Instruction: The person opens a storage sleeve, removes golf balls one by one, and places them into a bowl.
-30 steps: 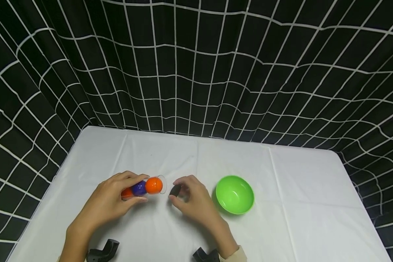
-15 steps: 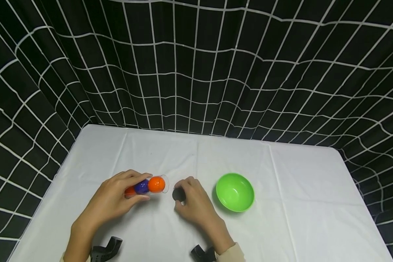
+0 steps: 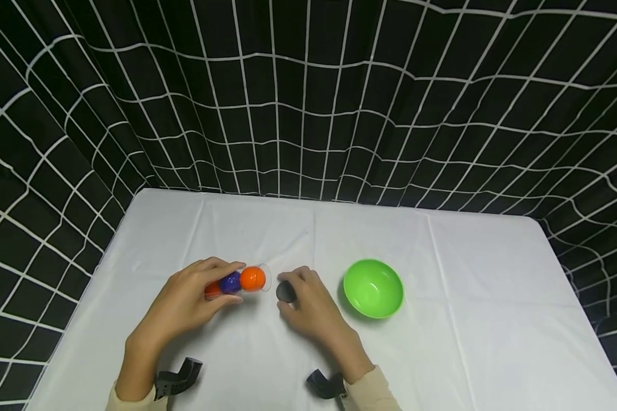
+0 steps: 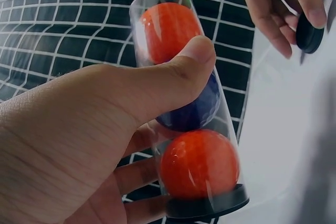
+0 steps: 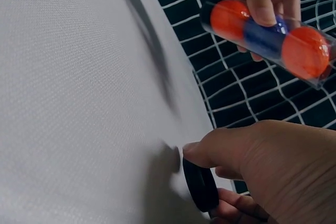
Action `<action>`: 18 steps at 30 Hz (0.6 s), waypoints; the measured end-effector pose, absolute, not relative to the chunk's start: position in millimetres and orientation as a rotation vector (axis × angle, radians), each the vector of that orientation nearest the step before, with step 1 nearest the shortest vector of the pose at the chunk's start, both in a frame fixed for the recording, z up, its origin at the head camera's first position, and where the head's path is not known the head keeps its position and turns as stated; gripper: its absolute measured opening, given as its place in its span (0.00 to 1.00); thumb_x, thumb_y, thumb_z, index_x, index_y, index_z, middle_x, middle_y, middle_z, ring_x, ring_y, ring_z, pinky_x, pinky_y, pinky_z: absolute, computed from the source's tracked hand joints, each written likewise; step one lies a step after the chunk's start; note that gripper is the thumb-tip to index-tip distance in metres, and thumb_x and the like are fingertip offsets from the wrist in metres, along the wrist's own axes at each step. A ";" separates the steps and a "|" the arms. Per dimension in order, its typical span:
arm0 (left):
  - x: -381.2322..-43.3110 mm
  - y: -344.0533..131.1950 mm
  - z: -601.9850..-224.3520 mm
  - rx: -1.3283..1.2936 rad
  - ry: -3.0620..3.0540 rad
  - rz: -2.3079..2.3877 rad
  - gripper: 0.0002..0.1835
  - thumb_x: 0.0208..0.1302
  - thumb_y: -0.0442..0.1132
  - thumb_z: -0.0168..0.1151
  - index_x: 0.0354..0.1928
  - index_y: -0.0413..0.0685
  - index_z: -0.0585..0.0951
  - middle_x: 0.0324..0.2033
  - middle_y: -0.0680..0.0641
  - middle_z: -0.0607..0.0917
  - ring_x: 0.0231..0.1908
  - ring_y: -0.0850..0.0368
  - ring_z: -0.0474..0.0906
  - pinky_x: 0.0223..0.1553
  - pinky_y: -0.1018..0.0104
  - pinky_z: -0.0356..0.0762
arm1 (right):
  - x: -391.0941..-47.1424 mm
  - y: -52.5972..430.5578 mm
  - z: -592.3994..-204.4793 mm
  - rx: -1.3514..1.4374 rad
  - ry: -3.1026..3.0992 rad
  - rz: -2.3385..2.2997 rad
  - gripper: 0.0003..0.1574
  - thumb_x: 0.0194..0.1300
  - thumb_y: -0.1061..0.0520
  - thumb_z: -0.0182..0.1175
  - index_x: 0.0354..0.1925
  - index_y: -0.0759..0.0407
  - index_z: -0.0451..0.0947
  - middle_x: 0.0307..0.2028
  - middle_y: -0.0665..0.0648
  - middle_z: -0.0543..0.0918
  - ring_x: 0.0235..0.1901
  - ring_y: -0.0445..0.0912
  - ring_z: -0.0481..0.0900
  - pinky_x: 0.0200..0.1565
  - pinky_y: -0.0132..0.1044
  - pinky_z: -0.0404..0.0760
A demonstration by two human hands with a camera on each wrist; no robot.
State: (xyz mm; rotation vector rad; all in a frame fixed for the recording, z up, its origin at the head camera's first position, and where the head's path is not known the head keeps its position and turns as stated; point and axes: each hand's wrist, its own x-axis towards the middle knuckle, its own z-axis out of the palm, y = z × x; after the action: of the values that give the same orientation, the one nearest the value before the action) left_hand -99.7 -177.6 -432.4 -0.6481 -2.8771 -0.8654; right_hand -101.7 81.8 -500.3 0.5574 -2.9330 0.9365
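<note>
My left hand (image 3: pixel 185 297) grips a clear plastic tube (image 3: pixel 267 278) of golf balls, thumb on one side and fingers on the other. Inside sit an orange ball (image 4: pixel 170 32), a blue ball (image 4: pixel 194 108) and a second orange ball (image 4: pixel 200 166). A black end cap (image 4: pixel 207 205) closes one end; the uncapped end points toward my right hand (image 3: pixel 313 305). That hand pinches a loose black cap (image 5: pixel 200 184) between thumb and fingers, low over the white cloth. Whether the cap touches the cloth, I cannot tell. A gap separates tube and loose cap.
To the right of my right hand stands a green bowl (image 3: pixel 373 289) on the white-covered table (image 3: pixel 493 297). A black curtain with a white grid (image 3: pixel 308 114) rises behind the table and at its sides. Black camera mounts (image 3: pixel 180 378) jut from both wrists.
The loose cap has turned in my right fingers, from nearly edge-on to showing its round face. The head view has shifted slightly, and my grip on the tube looks the same.
</note>
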 end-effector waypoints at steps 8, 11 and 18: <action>-100.2 -175.1 -432.0 -0.624 -2.882 -0.861 0.30 0.55 0.56 0.76 0.61 0.65 0.82 0.48 0.61 0.85 0.47 0.63 0.82 0.50 0.59 0.82 | -105.8 84.1 -495.5 0.549 -2.946 0.978 0.30 0.61 0.51 0.69 0.61 0.53 0.79 0.53 0.55 0.79 0.53 0.50 0.78 0.57 0.45 0.79; -101.0 -175.5 -431.6 -0.622 -2.887 -0.849 0.30 0.55 0.56 0.76 0.61 0.65 0.82 0.48 0.61 0.85 0.48 0.63 0.82 0.50 0.59 0.82 | -106.5 84.4 -492.2 0.533 -2.918 1.014 0.29 0.61 0.51 0.69 0.61 0.52 0.79 0.55 0.54 0.79 0.55 0.50 0.79 0.61 0.45 0.78; -101.1 -177.0 -433.8 -0.615 -2.902 -0.848 0.30 0.54 0.56 0.76 0.61 0.66 0.82 0.48 0.60 0.85 0.47 0.61 0.82 0.50 0.58 0.83 | -106.3 86.8 -478.0 0.510 -2.731 1.295 0.22 0.66 0.57 0.66 0.58 0.51 0.80 0.53 0.53 0.82 0.54 0.49 0.83 0.60 0.44 0.81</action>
State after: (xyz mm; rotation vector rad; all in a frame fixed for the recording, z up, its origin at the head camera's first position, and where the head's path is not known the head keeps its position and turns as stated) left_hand -101.1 -177.0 -433.8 -0.6149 -2.9016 -0.8475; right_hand -106.3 86.8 -478.0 0.5099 -2.7309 1.2946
